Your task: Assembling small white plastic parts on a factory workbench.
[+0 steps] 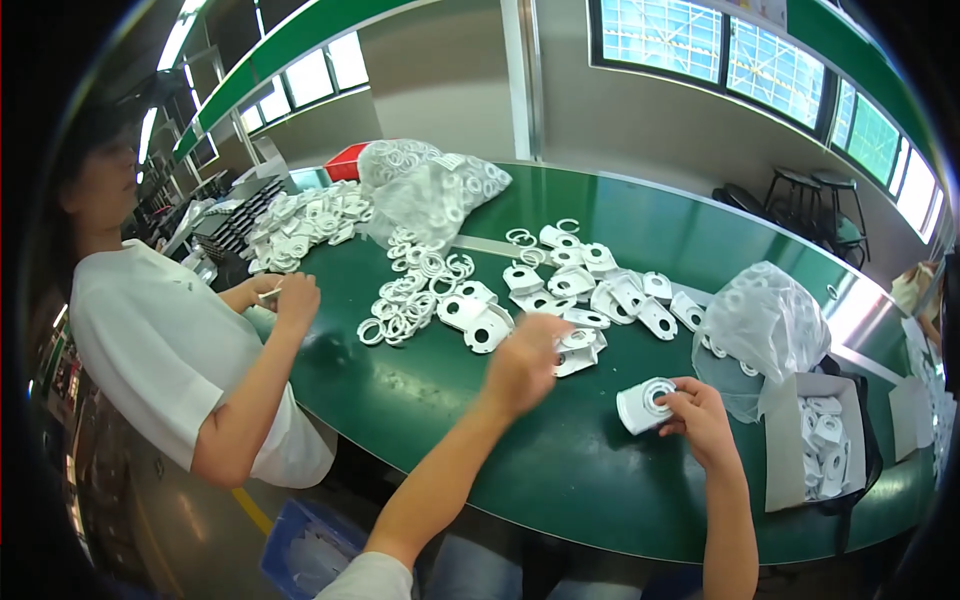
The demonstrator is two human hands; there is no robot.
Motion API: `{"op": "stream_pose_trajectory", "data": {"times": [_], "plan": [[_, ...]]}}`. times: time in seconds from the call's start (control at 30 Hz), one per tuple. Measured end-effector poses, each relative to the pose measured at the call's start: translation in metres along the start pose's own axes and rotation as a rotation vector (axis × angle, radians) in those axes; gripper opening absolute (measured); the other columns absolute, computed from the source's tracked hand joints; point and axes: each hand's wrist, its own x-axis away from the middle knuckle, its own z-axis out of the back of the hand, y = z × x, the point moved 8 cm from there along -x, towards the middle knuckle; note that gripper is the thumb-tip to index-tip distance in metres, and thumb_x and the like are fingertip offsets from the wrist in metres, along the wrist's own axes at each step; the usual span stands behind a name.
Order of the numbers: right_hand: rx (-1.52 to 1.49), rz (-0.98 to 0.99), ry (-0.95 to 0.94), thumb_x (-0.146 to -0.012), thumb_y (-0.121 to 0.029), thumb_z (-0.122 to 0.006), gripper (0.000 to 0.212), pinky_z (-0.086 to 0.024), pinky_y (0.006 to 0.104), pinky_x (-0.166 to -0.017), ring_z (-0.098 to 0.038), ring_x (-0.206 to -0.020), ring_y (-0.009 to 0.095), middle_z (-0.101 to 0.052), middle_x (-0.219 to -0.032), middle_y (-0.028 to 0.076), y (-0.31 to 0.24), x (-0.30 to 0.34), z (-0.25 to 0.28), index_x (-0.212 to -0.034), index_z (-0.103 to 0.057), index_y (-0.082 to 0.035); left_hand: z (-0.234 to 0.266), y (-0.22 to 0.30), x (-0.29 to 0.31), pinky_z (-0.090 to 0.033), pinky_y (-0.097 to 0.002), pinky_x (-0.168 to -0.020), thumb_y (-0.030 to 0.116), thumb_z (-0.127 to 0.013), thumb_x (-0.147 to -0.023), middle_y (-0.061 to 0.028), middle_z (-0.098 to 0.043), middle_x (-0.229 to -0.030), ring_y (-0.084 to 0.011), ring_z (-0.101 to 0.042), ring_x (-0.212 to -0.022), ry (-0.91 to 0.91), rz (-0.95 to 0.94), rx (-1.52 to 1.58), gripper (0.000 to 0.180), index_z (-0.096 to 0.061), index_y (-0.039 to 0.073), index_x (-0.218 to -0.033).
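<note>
My right hand grips a white plastic housing with a round ring-shaped face, thumb on the ring and fingers around its edge. The housing is held tilted above the green table. Motion smears my left hand, so its fingers and anything in them cannot be made out. It hovers beside a small stack of white housings. More flat white housings with round holes lie scattered beyond both hands. Left of them is a heap of loose white rings.
At the far left, a clear bag of rings stands by a pile of white parts. A co-worker works on the left. To the right are another plastic bag and a carton of white parts. A blue bin stands below.
</note>
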Motion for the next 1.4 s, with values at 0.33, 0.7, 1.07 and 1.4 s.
{"op": "stream_pose_trajectory", "data": {"times": [0.33,0.7,1.07,1.4], "plan": [[-0.008,0.047,-0.100,-0.086,-0.007,-0.053,0.020,-0.038,0.0200,-0.046,-0.052,-0.057,0.006,-0.062,-0.075,0.002,0.025,-0.001,-0.031,-0.103,-0.061,0.001,0.096,-0.176,0.072,-0.041,-0.0459,-0.086,0.012,-0.068,-0.075,-0.0079,-0.059,-0.103,-0.0287,-0.051,-0.107,-0.020,0.970,-0.850,0.020,-0.067,0.010,-0.094],[-0.045,0.017,-0.095,-0.088,-0.007,-0.054,0.024,-0.037,0.0206,-0.048,-0.048,-0.056,0.005,-0.063,-0.075,0.002,0.023,0.006,-0.028,-0.109,-0.057,0.005,0.109,-0.128,0.042,-0.036,-0.0481,-0.085,0.023,-0.074,-0.075,-0.0030,-0.062,-0.093,-0.0252,-0.053,-0.100,0.167,0.823,-0.712,0.012,-0.072,0.012,-0.079],[-0.087,0.005,-0.169,-0.081,0.000,-0.064,0.027,-0.042,0.0197,-0.058,-0.056,-0.067,0.007,-0.066,-0.084,0.005,0.025,0.009,-0.032,-0.106,-0.060,0.008,0.115,-0.110,0.028,-0.045,-0.0317,-0.061,0.010,-0.069,-0.078,-0.0089,-0.062,-0.073,-0.0206,-0.058,-0.065,0.391,0.583,-0.453,0.013,-0.070,0.001,-0.087],[-0.140,0.038,-0.022,-0.093,-0.011,-0.055,0.020,-0.046,0.0213,-0.062,-0.058,-0.069,0.008,-0.064,-0.082,0.004,0.027,0.004,-0.022,-0.099,-0.064,0.005,0.093,-0.106,0.024,-0.043,-0.0425,-0.071,0.014,-0.064,-0.081,-0.0115,-0.059,-0.083,-0.0320,-0.055,-0.086,-0.025,0.595,-0.772,0.009,-0.069,0.006,-0.082]]}}
